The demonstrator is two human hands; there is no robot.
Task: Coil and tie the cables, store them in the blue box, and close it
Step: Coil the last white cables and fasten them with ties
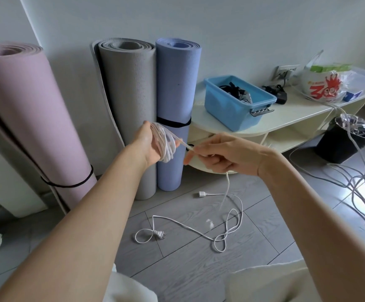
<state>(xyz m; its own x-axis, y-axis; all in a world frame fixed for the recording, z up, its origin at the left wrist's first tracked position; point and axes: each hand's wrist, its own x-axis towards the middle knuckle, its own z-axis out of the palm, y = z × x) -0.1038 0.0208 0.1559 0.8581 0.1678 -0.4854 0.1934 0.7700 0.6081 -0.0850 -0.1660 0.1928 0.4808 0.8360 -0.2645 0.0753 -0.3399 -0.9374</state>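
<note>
Left hand [148,144] grips the wound coil [164,141], right hand [223,152] just beside pinches the white cable [227,186] feeding it; slack trails down to the floor below, blue box [238,101] open up-right, nearer the right hand.

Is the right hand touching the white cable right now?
Touching. The head view shows the right hand pinching the white cable between thumb and fingers, the strand running from that grip to the coil wound around the left hand.
</note>
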